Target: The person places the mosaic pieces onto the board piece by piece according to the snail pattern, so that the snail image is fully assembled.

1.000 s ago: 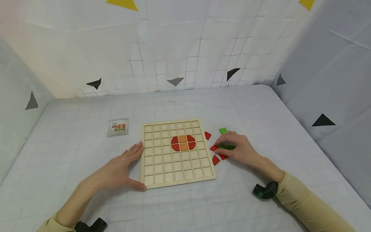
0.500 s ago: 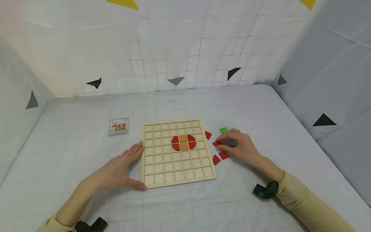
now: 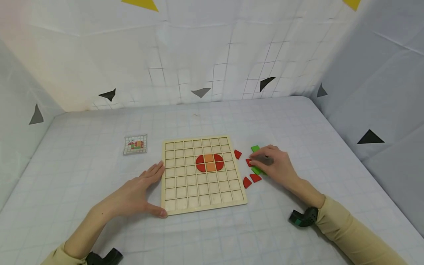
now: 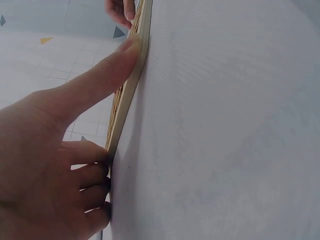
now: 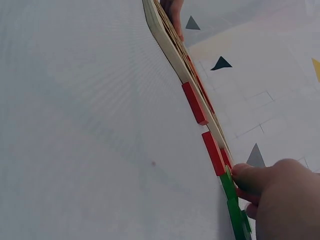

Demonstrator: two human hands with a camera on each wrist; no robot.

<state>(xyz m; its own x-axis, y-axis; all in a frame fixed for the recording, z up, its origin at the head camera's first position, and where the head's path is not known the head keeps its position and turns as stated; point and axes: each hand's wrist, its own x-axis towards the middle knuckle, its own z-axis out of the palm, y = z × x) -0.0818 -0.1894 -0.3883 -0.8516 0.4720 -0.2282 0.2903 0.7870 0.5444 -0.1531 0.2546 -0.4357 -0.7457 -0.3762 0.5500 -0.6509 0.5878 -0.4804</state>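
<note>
A pale wooden grid board (image 3: 185, 182) lies flat on the table, with red quarter-circles (image 3: 200, 167) and two orange squares (image 3: 210, 167) set in its cells. My left hand (image 3: 135, 193) rests against the board's left side, thumb at the near corner and fingers along the edge. To the right of the board, my right hand (image 3: 276, 163) pinches a small red piece (image 3: 248, 162) between thumb and forefinger, low over the table. Green pieces (image 3: 255, 170) show partly under this hand. The right wrist view shows the thumb beside the red and green pieces (image 5: 227, 185).
Loose red pieces lie by the board's right edge: one farther back (image 3: 237, 154) and two nearer (image 3: 247, 182). A green piece (image 3: 255, 148) lies beyond the right hand. A small picture card (image 3: 135, 145) with a red and green figure lies back left.
My right hand has shifted slightly right and away from me, drawing the red piece along and uncovering green and red pieces beneath. The left hand and board have stayed put.
</note>
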